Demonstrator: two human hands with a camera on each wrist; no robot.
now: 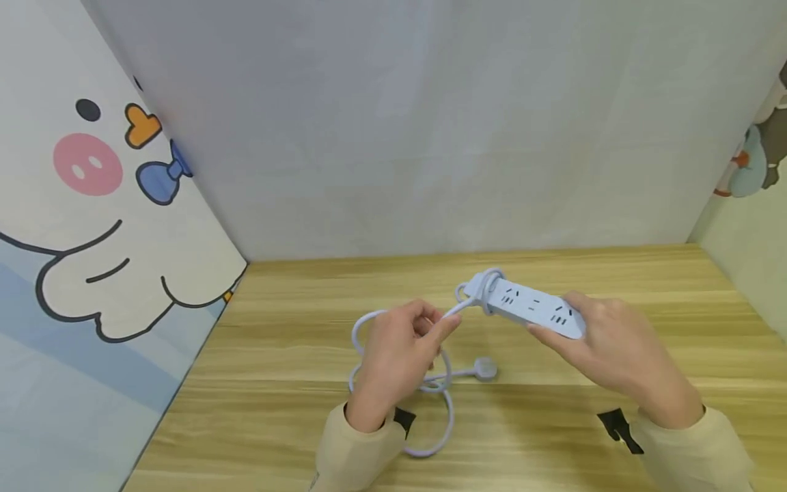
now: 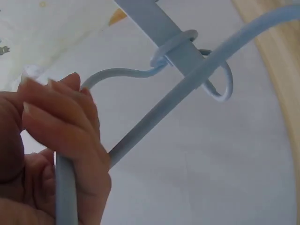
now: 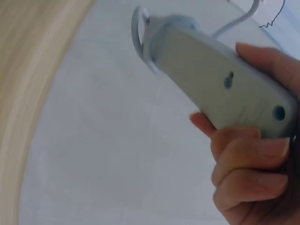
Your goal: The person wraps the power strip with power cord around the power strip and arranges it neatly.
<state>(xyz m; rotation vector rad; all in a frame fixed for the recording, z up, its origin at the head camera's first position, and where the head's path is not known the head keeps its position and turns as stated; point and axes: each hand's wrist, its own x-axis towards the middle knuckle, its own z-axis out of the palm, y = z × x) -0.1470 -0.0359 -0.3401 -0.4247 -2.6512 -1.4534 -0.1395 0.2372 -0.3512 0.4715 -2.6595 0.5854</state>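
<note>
A white power strip (image 1: 535, 305) is tilted above the table, its socket face toward the head camera. My right hand (image 1: 621, 345) grips its near right end, fingers curled under the back (image 3: 201, 70) in the right wrist view. Round the strip's far left end the cord (image 2: 174, 46) is looped, and a small loop stands out past that end. My left hand (image 1: 402, 348) pinches the cord between thumb and fingers, a short way from the strip. From that hand the rest of the cord (image 1: 450, 417) falls in loose coils, ending at a plug (image 1: 485, 369).
The wooden table (image 1: 277, 383) lies beneath both hands. A pale wall sheet (image 1: 461, 137) rises behind its back edge. A panel with a cartoon bird (image 1: 184, 266) borders the left side, and another printed panel (image 1: 750, 239) stands at the right.
</note>
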